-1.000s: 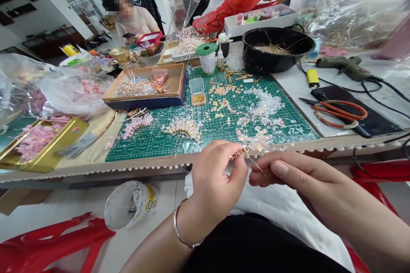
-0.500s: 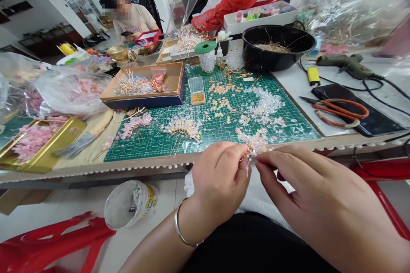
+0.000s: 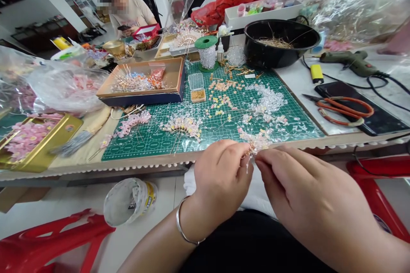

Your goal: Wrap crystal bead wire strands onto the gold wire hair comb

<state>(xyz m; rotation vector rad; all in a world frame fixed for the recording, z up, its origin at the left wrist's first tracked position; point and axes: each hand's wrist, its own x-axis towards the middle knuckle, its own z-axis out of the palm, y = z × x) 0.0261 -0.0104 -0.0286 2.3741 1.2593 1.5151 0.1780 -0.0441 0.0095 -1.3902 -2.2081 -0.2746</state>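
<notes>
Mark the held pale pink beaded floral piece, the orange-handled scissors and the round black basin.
Pale pink beaded floral piece (image 3: 258,140), head view: bead cluster.
Orange-handled scissors (image 3: 346,109), head view: handle.
Round black basin (image 3: 276,56), head view: front outer wall.

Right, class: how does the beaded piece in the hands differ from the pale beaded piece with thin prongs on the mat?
The held piece is gripped in the left hand; the mat piece lies on the green mat. The hand partly hides the held piece, while the mat piece shows its curved spread. Both have pale beads and gold-coloured metal.
</notes>
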